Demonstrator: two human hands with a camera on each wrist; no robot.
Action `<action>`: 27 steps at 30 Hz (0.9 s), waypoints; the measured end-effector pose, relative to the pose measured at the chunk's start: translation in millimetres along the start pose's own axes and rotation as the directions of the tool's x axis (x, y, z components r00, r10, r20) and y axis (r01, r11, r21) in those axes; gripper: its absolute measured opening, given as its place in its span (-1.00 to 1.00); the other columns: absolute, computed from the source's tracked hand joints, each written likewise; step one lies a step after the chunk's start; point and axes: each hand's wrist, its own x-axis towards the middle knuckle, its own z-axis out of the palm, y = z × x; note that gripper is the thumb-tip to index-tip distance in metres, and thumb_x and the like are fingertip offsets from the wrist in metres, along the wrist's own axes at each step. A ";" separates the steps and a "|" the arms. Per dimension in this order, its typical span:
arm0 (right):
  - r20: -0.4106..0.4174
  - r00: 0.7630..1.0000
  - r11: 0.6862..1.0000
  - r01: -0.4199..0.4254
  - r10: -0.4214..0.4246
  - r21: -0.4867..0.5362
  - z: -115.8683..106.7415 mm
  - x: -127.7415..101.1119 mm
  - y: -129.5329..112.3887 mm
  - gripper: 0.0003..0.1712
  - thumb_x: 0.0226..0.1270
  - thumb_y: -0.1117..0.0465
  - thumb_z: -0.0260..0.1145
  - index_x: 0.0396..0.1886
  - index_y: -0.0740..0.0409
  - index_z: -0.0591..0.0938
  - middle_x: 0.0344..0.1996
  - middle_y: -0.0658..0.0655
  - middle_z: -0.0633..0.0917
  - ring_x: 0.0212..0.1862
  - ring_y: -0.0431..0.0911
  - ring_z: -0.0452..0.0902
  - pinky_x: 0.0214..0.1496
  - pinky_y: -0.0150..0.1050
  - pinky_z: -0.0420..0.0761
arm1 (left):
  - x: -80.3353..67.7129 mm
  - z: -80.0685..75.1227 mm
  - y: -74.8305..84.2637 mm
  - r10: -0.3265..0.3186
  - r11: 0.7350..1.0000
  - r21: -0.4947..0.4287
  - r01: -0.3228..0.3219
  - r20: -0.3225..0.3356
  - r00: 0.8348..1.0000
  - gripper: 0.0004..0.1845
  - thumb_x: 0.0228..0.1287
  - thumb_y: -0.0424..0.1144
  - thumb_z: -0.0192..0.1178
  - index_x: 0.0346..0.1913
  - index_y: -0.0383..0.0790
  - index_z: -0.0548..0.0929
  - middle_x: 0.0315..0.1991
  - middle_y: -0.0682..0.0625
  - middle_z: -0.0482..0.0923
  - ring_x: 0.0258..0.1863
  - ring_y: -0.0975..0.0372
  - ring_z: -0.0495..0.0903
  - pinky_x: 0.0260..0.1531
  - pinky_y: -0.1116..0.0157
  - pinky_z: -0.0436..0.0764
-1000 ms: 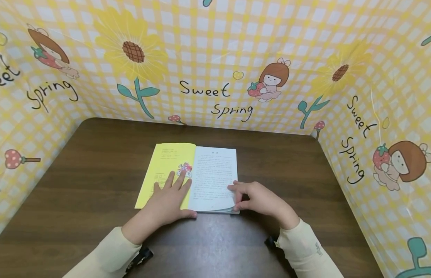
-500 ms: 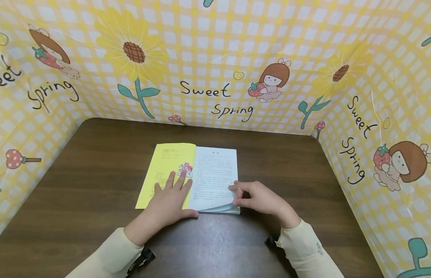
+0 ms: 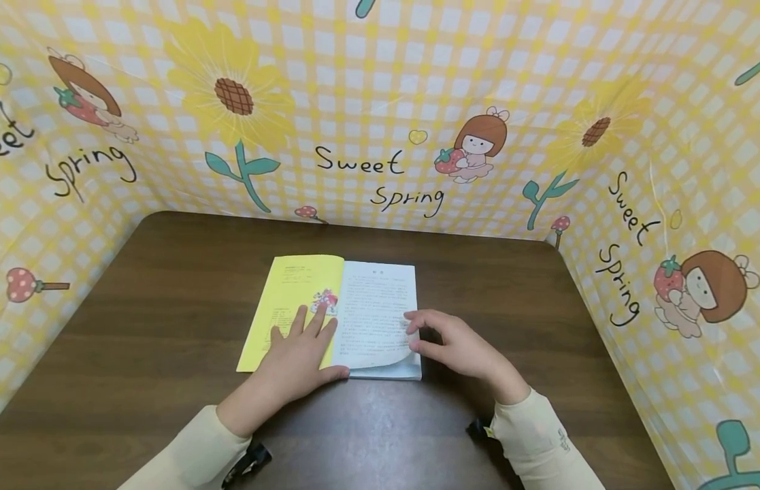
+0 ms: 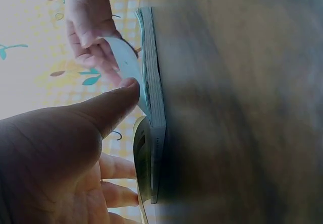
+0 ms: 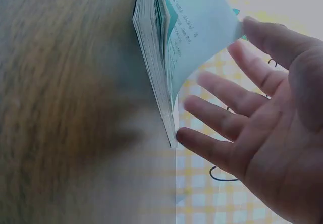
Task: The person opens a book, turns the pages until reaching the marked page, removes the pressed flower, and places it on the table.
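Observation:
An open book (image 3: 380, 299) lies on the table, with a yellow page (image 3: 300, 279) on the left and a white printed page on the right. My left hand (image 3: 296, 357) rests with fingers spread on the yellow page, its thumb near the spine at the lower edge. At the book's right edge, my right hand (image 3: 456, 344) pinches the lower outer corner of a white page (image 5: 202, 27) between thumb and index finger. That page curves up off the stack, as both wrist views show. The other right fingers are spread beside the page edges.
The dark wooden table (image 3: 171, 292) extends around the book. A yellow checked cloth (image 3: 355, 88) printed with flowers and cartoon figures stands as a wall along the back and both sides.
The page's lower right corner has lifted and bent upward in my right hand, which has risen slightly. More of the sheet beneath shows. My left hand keeps its place on the yellow page.

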 end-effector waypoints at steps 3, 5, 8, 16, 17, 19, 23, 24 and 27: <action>-0.076 0.997 1.000 0.019 -0.020 -0.010 -1.3 1.7 0.4 -0.72 0.49 0.01 0.34 0.05 0.03 0.64 0.37 0.13 0.56 0.44 -0.03 0.41 0.45 0.11 0.39 | -0.2 -0.8 -0.6 0.000 1.000 -0.001 0.000 -0.003 1.000 -0.03 0.23 0.38 0.28 0.53 -0.16 0.36 0.62 -0.21 0.09 0.57 -0.29 0.04 0.16 -0.55 0.23; -0.121 0.992 1.000 0.022 -0.024 -0.018 -2.0 2.7 0.3 -0.68 0.51 0.00 0.31 0.08 0.07 0.64 0.37 0.14 0.56 0.43 -0.02 0.42 0.43 0.12 0.40 | -0.5 -1.3 -0.8 -0.003 1.000 -0.004 0.003 -0.007 1.000 -0.06 0.26 0.34 0.28 0.55 -0.15 0.34 0.62 -0.21 0.09 0.58 -0.28 0.03 0.17 -0.55 0.23; -0.172 0.985 1.000 0.010 -0.014 -0.026 -2.4 3.3 -0.6 -0.66 0.54 0.00 0.28 0.12 0.09 0.63 0.38 0.16 0.54 0.42 -0.01 0.43 0.42 0.12 0.42 | -1.3 -1.3 -0.5 -0.009 1.000 -0.026 0.008 -0.028 1.000 -0.01 0.30 0.28 0.29 0.62 -0.15 0.18 0.63 -0.21 0.07 0.59 -0.27 0.01 0.19 -0.55 0.21; -0.235 0.971 0.998 -0.053 0.040 -0.047 -0.4 -0.8 -3.8 -0.65 0.52 0.01 0.30 0.18 0.02 0.58 0.43 0.16 0.48 0.44 0.00 0.40 0.42 0.10 0.42 | -2.0 5.2 -0.6 0.021 0.998 -0.060 -0.031 -0.171 0.985 0.18 0.28 0.00 0.37 0.68 -0.05 -0.27 0.67 -0.26 -0.23 0.59 -0.29 -0.07 0.11 -0.53 0.33; -0.233 0.972 0.997 -0.055 0.042 -0.050 -0.1 -1.1 -3.7 -0.64 0.52 0.02 0.30 0.19 0.02 0.58 0.44 0.16 0.47 0.45 0.01 0.40 0.42 0.11 0.42 | -1.7 5.3 -1.0 0.028 0.998 -0.045 -0.037 -0.187 0.982 0.18 0.25 -0.01 0.39 0.69 -0.04 -0.24 0.67 -0.26 -0.30 0.60 -0.30 -0.11 0.09 -0.52 0.36; -0.225 0.973 0.997 -0.060 0.046 -0.056 0.6 -1.3 -3.4 -0.64 0.53 0.02 0.29 0.21 0.00 0.57 0.45 0.16 0.45 0.45 0.01 0.39 0.42 0.11 0.42 | -1.2 3.9 -1.9 0.043 0.999 -0.012 -0.047 -0.209 0.977 0.17 0.21 -0.02 0.43 0.69 0.01 -0.16 0.67 -0.24 -0.44 0.61 -0.30 -0.21 0.08 -0.52 0.38; -0.215 0.976 0.996 -0.053 0.037 -0.071 1.6 -0.5 -1.3 -0.62 0.53 0.04 0.29 0.24 0.02 0.56 0.47 0.17 0.42 0.46 0.04 0.38 0.42 0.13 0.42 | -0.3 0.1 -3.7 0.099 0.994 0.079 -0.082 -0.247 0.964 0.12 0.17 -0.04 0.45 0.68 0.09 -0.04 0.66 -0.20 -0.56 0.62 -0.28 -0.35 0.16 -0.55 0.25; -0.213 0.976 0.996 -0.052 0.034 -0.076 2.2 -0.2 -0.8 -0.62 0.53 0.04 0.29 0.24 0.01 0.56 0.47 0.17 0.41 0.46 0.04 0.38 0.42 0.13 0.42 | -0.3 -0.5 -4.6 0.117 0.991 0.098 -0.095 -0.250 0.961 0.10 0.18 -0.06 0.44 0.68 0.11 -0.01 0.67 -0.19 -0.56 0.62 -0.27 -0.38 0.21 -0.56 0.17; -0.201 0.979 0.995 -0.044 0.026 -0.089 3.8 0.9 0.1 -0.61 0.52 0.04 0.30 0.25 0.03 0.56 0.48 0.16 0.41 0.46 0.03 0.37 0.43 0.13 0.41 | -0.1 -1.4 -7.4 0.188 0.977 0.150 -0.153 -0.252 0.949 0.02 0.20 -0.11 0.37 0.66 0.12 0.05 0.68 -0.16 -0.47 0.64 -0.21 -0.39 0.31 -0.56 -0.09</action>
